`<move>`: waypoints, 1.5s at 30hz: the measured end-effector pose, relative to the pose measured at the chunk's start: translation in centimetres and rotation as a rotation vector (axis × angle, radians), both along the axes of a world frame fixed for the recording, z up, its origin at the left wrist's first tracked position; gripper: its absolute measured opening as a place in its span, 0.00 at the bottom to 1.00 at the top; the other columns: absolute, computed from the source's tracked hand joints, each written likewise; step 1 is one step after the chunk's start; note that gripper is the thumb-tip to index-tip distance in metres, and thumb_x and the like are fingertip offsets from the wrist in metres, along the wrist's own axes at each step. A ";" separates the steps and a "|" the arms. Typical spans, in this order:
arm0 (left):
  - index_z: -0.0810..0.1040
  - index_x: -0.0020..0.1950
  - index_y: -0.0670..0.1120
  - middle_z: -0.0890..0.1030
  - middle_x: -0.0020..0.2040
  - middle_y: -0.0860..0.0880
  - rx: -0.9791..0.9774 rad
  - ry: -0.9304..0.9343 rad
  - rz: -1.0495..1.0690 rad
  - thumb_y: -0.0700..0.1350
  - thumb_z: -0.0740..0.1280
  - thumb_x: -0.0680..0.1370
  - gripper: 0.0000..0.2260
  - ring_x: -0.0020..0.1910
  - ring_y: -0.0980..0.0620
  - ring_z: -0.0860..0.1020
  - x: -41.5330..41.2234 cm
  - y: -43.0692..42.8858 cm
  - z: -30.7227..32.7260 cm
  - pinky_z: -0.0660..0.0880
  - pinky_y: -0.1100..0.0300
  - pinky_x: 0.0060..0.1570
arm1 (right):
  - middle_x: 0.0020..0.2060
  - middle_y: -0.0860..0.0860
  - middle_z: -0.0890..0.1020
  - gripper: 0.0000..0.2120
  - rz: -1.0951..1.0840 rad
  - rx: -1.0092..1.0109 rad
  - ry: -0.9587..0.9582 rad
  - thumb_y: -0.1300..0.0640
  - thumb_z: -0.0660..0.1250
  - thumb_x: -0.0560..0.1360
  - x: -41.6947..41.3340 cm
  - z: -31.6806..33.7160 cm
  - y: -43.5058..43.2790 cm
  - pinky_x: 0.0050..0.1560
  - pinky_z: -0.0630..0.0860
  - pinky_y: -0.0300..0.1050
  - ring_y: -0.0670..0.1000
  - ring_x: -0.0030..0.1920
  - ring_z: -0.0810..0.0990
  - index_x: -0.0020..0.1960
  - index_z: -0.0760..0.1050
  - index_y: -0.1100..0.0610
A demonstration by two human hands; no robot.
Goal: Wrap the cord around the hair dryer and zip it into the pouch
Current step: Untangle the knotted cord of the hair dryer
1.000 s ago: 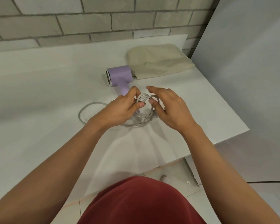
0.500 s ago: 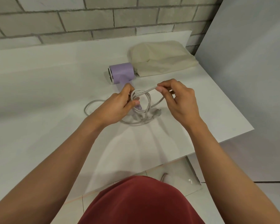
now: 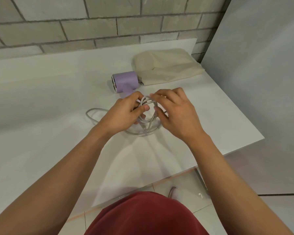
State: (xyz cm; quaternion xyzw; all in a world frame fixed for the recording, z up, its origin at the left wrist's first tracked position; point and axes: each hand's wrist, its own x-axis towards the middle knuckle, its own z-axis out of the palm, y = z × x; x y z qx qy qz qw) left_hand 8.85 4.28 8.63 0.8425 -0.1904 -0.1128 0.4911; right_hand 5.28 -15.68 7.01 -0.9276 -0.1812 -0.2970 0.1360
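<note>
Hair dryer (image 3: pixel 125 81), lilac, lies on its side toward the back of the white bench (image 3: pixel 41 99), its barrel touching the cream pouch (image 3: pixel 166 68) by the back right corner. Its grey cord (image 3: pixel 147 116) is gathered in loops, pinched by the left hand (image 3: pixel 124 114) and the right hand (image 3: pixel 173 112); one slack loop trails left.

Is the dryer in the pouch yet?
Out. The dryer lies on the table beside the pouch; both hands are coiling its cord.
</note>
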 end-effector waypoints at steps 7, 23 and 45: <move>0.77 0.57 0.49 0.86 0.44 0.50 0.100 -0.069 -0.014 0.49 0.66 0.84 0.06 0.44 0.59 0.85 -0.2 -0.2 -0.2 0.82 0.48 0.50 | 0.47 0.48 0.83 0.08 -0.056 -0.032 0.002 0.56 0.72 0.80 0.3 -0.2 -0.2 0.25 0.76 0.46 0.56 0.45 0.78 0.59 0.85 0.52; 0.77 0.46 0.47 0.77 0.32 0.55 0.358 -0.321 0.011 0.52 0.63 0.85 0.13 0.33 0.58 0.75 0.7 0.2 -0.2 0.66 0.61 0.34 | 0.51 0.48 0.85 0.07 -0.217 0.604 -0.043 0.57 0.70 0.83 0.3 1.0 -3.2 0.46 0.70 0.27 0.35 0.43 0.77 0.57 0.85 0.57; 0.79 0.48 0.50 0.84 0.40 0.51 0.448 -0.292 -0.035 0.56 0.62 0.84 0.12 0.38 0.48 0.80 0.0 0.5 -0.3 0.78 0.45 0.41 | 0.45 0.48 0.85 0.07 0.054 -0.006 -0.079 0.52 0.72 0.81 1.0 -0.3 -1.0 0.35 0.75 0.49 0.56 0.40 0.76 0.55 0.87 0.52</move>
